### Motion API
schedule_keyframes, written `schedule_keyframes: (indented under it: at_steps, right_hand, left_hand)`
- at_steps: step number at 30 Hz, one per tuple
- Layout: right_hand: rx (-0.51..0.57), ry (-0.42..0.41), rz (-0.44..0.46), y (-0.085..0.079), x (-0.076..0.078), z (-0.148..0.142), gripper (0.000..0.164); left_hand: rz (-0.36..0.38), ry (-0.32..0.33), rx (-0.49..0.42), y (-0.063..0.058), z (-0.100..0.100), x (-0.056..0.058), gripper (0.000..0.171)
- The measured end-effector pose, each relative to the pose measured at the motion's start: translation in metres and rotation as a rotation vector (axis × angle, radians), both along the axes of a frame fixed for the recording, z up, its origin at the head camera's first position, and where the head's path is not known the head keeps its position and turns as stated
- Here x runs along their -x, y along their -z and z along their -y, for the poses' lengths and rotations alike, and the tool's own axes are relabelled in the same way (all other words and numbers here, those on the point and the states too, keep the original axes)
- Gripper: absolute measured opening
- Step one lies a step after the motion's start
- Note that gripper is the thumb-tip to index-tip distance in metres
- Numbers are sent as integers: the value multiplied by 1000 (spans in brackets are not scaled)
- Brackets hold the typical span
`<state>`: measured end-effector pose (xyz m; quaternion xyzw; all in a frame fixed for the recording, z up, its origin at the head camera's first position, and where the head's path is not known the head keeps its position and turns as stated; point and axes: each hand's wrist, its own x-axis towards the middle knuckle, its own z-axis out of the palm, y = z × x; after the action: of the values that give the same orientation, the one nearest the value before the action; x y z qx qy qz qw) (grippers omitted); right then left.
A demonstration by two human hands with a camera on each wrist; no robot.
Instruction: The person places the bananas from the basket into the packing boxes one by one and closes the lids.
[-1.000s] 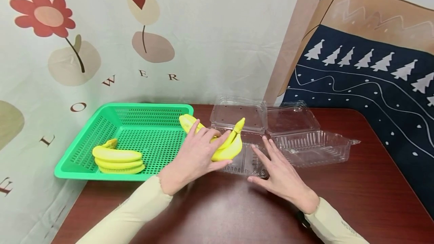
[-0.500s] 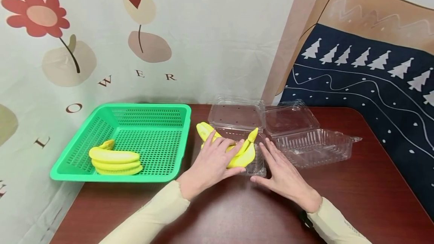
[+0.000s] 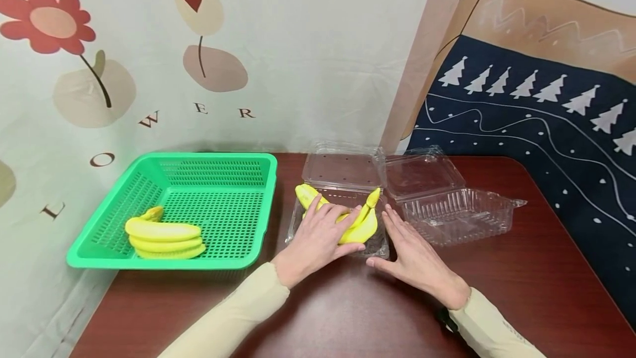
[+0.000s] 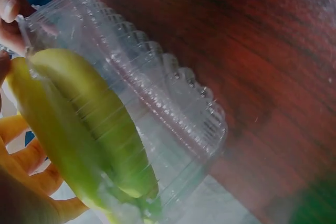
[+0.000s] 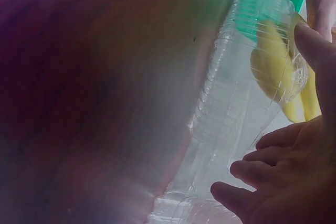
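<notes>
A bunch of yellow bananas (image 3: pixel 365 230) lies tilted inside the clear plastic clamshell container (image 3: pixel 343 166), whose lid stands raised at the back. My left hand (image 3: pixel 318 236) grips the bunch from above, and its palm hides the middle of it. Through the container wall in the left wrist view the bananas (image 4: pixel 89 124) show clearly, with fingers curled beside them. At the container's right side is my right hand (image 3: pixel 419 258), its fingers straight and spread. In the right wrist view the right hand (image 5: pixel 289 166) lies along the clear wall; firm contact is hard to tell.
A green basket (image 3: pixel 270 203) on the left holds another bunch of bananas (image 3: pixel 164 232). To the right stands a second clear clamshell container (image 3: pixel 459 220), its lid raised. Everything is on a dark red wooden table (image 3: pixel 343 308), with a printed curtain (image 3: pixel 298 59) behind.
My left hand has carried the banana bunch rightward from the basket's edge and down into the container. My right hand has barely moved. The head view has shifted slightly.
</notes>
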<state>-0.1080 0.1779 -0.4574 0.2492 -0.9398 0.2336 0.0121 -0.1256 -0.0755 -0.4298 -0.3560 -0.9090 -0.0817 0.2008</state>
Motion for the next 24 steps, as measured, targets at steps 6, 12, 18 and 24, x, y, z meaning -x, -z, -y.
schedule_keyframes:
  at_steps: [6, 12, 18, 24]
  right_hand:
    - [-4, -1, -2, 1, 0, -1, 105]
    - [-16, 5, 9, 1, 0, -3, 101]
    - [-18, 3, 17, 0, 1, -5, 101]
    - [-16, -1, 15, 1, 3, -6, 102]
  left_hand:
    - [13, -13, 3, 8, -4, 6, 72]
    - [36, -28, 12, 12, -7, 10, 72]
    - [23, -39, 25, 14, -14, 15, 72]
    - [22, -61, 33, 17, -23, 18, 71]
